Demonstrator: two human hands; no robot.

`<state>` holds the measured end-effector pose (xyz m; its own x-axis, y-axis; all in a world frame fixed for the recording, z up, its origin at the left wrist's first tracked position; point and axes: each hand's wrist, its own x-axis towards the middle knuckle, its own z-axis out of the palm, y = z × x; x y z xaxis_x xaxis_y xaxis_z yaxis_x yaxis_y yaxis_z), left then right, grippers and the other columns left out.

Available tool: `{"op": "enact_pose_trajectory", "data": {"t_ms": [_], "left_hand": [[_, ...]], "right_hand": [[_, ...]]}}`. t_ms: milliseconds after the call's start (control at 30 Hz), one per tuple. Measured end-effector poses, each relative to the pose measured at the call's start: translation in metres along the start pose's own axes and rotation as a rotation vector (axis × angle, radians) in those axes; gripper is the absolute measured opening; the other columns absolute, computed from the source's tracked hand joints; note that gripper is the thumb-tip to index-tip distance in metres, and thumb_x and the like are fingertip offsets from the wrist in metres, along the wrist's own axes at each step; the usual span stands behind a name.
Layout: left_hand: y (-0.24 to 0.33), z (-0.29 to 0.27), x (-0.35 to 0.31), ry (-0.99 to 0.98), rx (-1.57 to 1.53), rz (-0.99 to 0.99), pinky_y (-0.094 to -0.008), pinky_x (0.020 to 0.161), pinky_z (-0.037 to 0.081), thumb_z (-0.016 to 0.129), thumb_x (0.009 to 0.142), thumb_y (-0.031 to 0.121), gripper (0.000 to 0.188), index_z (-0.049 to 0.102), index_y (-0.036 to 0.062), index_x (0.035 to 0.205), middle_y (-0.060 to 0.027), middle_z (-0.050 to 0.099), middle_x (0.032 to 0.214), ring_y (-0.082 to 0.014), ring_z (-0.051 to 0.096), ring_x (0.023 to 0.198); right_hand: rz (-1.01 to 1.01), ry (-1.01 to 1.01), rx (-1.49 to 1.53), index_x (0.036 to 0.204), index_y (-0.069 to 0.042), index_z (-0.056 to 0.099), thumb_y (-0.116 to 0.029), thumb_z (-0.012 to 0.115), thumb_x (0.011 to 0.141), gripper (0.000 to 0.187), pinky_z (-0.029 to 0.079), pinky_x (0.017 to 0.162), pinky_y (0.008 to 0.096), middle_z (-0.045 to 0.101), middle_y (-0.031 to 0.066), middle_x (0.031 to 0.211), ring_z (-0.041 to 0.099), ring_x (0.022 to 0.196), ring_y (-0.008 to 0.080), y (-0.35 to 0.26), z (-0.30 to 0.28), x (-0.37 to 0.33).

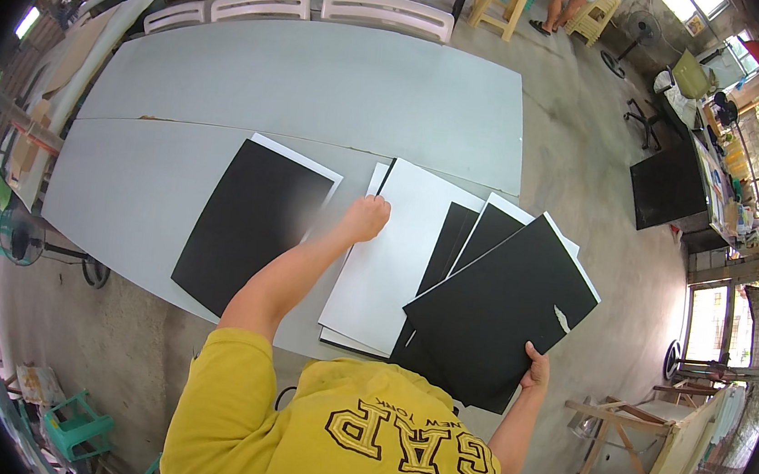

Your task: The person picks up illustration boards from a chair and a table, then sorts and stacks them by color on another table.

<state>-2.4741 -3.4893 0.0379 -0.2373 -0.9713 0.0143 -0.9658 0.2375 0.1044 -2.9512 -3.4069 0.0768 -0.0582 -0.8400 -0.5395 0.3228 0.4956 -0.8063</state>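
Near the middle of the table, my left hand [367, 218] is closed at the left edge of a large white sheet [391, 256]. A narrow black strip [386, 176] shows along that edge just beyond my fingers. My right hand [537, 367] grips the near right edge of a black sheet [500, 308], thumb on top and fingers hidden beneath. This black sheet is tilted over other overlapping black and white sheets and has a pale torn-looking patch near its right corner. To the left lies a separate black sheet [248, 224] with a white one showing under it.
The sheets lie on a large grey table [322, 76] with a seam across it. White plastic chairs [387, 16] line its far side. Standing fans, stools and a black desk [670, 185] are around. A person [564, 8] is at the far right, and a wooden frame [644, 427] stands near right.
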Motion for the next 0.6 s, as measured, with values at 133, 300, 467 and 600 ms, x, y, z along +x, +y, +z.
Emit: {"op": "enact_pose_trajectory", "data": {"t_ms": [133, 300, 467, 600], "left_hand": [[-0.007, 0.011, 0.004, -0.019, -0.207, -0.174, -0.0382, 0.066, 0.048, 0.050, 0.074, 0.007, 0.014, 0.049, -0.0010, 0.085, -0.0170, 0.055, 0.080, -0.0305, 0.058, 0.078], [-0.031, 0.007, -0.007, 0.192, -0.462, -0.553, -0.0457, 0.069, 0.045, 0.047, 0.076, 0.009, 0.019, 0.046, -0.0018, 0.092, -0.0221, 0.055, 0.082, -0.0370, 0.056, 0.080], [-0.024, -0.019, -0.050, 0.433, -0.414, -0.594, -0.0438, 0.070, 0.044, 0.051, 0.076, 0.013, 0.021, 0.050, 0.0028, 0.094, -0.0211, 0.055, 0.084, -0.0379, 0.055, 0.080], [0.006, -0.003, -0.107, 0.159, -0.526, -0.614, -0.0411, 0.067, 0.045, 0.054, 0.074, 0.014, 0.016, 0.059, 0.0018, 0.083, -0.0182, 0.059, 0.077, -0.0341, 0.058, 0.074]], "right_hand": [[-0.002, 0.017, -0.005, 0.120, 0.000, 0.042, -0.003, 0.063, 0.069, 0.055, 0.040, 0.090, 0.0408, 0.051, 0.0130, 0.113, 0.050, 0.103, 0.0297, -0.005, 0.009, -0.005], [0.007, -0.014, 0.007, 0.119, -0.001, 0.043, -0.003, 0.063, 0.070, 0.052, 0.043, 0.088, 0.0416, 0.052, 0.0129, 0.112, 0.052, 0.100, 0.0296, -0.005, 0.011, -0.005], [0.007, 0.006, 0.012, 0.120, -0.001, 0.042, -0.003, 0.062, 0.070, 0.053, 0.043, 0.088, 0.0412, 0.052, 0.0128, 0.112, 0.052, 0.099, 0.0294, -0.003, 0.010, -0.007], [0.036, 0.015, 0.013, 0.122, -0.003, 0.040, -0.002, 0.063, 0.068, 0.059, 0.039, 0.092, 0.0401, 0.051, 0.0116, 0.114, 0.049, 0.105, 0.0288, 0.000, 0.005, -0.001]]}}
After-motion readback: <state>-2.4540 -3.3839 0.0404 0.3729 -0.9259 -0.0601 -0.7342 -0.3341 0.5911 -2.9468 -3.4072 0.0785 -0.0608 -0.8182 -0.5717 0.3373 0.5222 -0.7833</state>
